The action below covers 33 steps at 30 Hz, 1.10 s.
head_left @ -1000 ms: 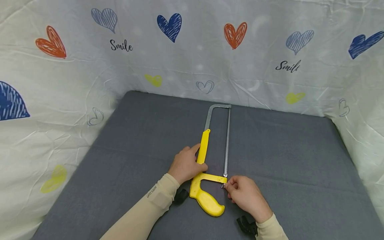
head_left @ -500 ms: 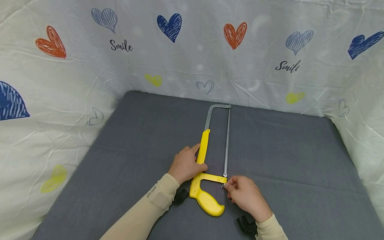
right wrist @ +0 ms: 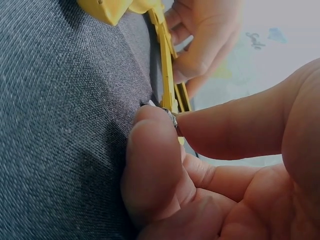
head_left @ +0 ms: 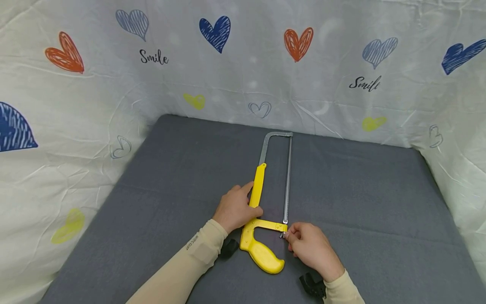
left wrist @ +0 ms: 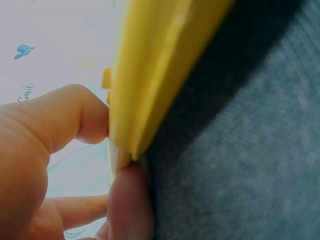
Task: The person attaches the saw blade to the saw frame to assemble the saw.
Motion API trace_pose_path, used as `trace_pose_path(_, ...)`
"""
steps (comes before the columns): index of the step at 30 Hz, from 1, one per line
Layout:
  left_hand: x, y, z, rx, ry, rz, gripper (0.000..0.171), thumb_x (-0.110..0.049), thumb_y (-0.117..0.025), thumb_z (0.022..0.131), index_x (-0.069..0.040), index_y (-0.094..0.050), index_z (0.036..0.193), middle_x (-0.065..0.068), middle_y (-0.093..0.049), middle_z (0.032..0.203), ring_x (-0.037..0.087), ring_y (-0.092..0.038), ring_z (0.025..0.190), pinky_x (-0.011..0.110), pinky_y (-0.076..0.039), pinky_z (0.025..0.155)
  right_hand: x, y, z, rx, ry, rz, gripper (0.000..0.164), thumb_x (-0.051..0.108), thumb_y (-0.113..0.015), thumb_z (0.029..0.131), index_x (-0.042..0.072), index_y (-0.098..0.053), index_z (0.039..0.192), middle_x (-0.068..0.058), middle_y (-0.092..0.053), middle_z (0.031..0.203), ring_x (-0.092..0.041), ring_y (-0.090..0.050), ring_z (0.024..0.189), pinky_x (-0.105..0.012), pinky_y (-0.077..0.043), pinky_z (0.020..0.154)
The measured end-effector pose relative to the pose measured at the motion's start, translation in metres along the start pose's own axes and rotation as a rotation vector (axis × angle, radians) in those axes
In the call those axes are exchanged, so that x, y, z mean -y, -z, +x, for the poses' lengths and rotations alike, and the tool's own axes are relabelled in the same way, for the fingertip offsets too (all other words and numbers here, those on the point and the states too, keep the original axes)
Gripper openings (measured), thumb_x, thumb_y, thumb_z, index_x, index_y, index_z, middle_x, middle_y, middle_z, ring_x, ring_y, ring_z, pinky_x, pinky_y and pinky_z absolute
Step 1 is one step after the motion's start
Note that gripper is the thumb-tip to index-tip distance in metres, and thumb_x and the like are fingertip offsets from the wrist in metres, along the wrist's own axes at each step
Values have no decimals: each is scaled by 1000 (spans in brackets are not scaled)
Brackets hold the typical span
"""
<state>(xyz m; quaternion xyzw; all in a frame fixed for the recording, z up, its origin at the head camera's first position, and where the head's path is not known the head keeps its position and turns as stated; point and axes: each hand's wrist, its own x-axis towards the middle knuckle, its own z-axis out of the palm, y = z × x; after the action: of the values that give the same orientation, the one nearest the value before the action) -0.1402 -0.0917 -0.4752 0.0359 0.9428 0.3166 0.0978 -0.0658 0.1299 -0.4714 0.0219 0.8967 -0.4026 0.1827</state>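
Observation:
A hacksaw (head_left: 265, 256) with a yellow handle and frame lies flat on the grey cloth, its silver front bow pointing away from me. Its blade (head_left: 287, 181) runs along the right side. My left hand (head_left: 234, 209) grips the yellow frame above the handle, thumb on one side and fingers on the other; the left wrist view shows the yellow bar (left wrist: 155, 60) close up. At the blade's near end, my right hand (head_left: 309, 247) pinches a small metal wing nut (head_left: 282, 235) between thumb and forefinger. In the right wrist view the fingertips (right wrist: 152, 145) partly hide the nut.
Grey cloth (head_left: 182, 169) covers the table under the saw. A white curtain (head_left: 235, 80) printed with hearts and "Smile" stands behind and at both sides. Black straps (head_left: 313, 286) show at my wrists.

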Motion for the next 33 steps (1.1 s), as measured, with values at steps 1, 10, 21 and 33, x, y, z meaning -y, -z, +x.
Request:
trace_pose_path(1, 0, 0, 0, 0, -1, 0, 85, -29, -77, 80, -7, -53, 159, 8, -60, 96, 20, -56, 72, 30, -48, 62, 0, 0, 0, 0, 2, -1, 17, 14, -69, 101, 12, -73, 86, -1, -64, 68, -16, -60, 57, -33, -48, 54)
trace_pose_path(10, 0, 0, 0, 2, -8, -10, 86, -29, -77, 80, -7, -53, 160, 8, -59, 95, 20, -55, 72, 30, -48, 62, 0, 0, 1, 0, 5, -4, 17, 13, -68, 101, 12, -72, 85, 0, -64, 67, -16, -61, 56, -34, -49, 54)
trace_pose_path(21, 1, 0, 0, 5, -12, -14, 86, -29, -77, 81, -7, -53, 160, 7, -59, 94, 19, -55, 71, 30, -47, 62, -1, 0, 1, 4, 5, -19, 17, 13, -67, 102, 13, -71, 85, 0, -64, 68, -16, -61, 55, -33, -48, 54)
trace_pose_path(33, -1, 1, 0, 2, -13, -6, 85, -28, -77, 81, -6, -53, 159, 8, -60, 94, 19, -56, 71, 30, -47, 61, -2, 0, 1, 9, 19, -22, 16, 12, -66, 102, 13, -71, 86, 0, -63, 68, -17, -60, 55, -34, -47, 54)
